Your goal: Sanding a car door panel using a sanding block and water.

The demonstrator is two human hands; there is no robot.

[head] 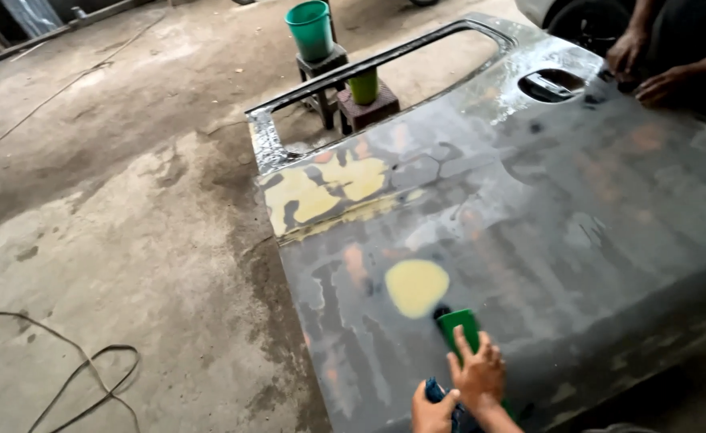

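A grey, sanded car door panel [545,208] lies flat, with yellow filler patches near its window frame [329,188] and one round yellow patch [415,286] close to me. My right hand [479,373] presses a green sanding block [459,323] onto the panel just below that round patch, fingers spread over it. My left hand [431,414] sits beside it at the bottom edge, closed on a small dark blue object [436,391] that is mostly hidden. Another person's two hands [645,68] rest on the door's far corner by the handle recess [552,84].
A green bucket [310,28] stands on a small stool beyond the door, and a green cup [363,87] sits on a brick block under the window frame. A cable [88,369] loops over the stained concrete floor at left. A tyre [589,20] is at top right.
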